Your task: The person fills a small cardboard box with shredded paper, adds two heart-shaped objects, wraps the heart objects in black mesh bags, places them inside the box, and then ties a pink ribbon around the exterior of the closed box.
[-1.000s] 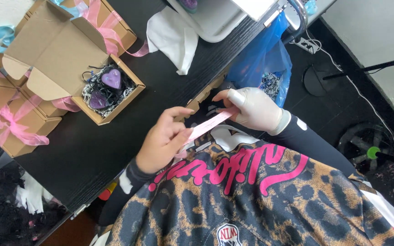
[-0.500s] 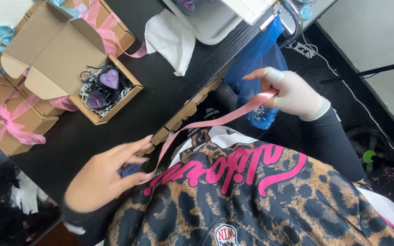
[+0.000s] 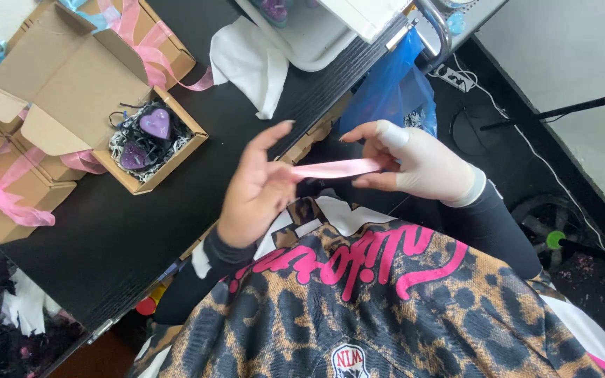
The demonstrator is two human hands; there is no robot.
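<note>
- We are pinching one end of a pink ribbon (image 3: 335, 168) in our right hand (image 3: 414, 168), which is wearing a white glove; its fingers are closing on the strip.
- We are taking the ribbon's other end against the palm and thumb of our bare left hand (image 3: 257, 189), whose fingers are standing spread and upright rather than curled shut.
- The ribbon is spanning flat between both hands, above the near edge of the black table (image 3: 106, 231) and in front of our chest.
- We are judging the ribbon light, limp and slippery; it is best held near its ends, pinched flat.
- An open cardboard box (image 3: 155, 140) holding purple heart-shaped pieces is sitting to our left, well apart.
- Closed boxes tied with pink bows (image 3: 1, 192) are crowding the far left; a blue plastic bag (image 3: 386, 98) is hanging just beyond our right hand.
- Open table room is lying between the box and our hands.
</note>
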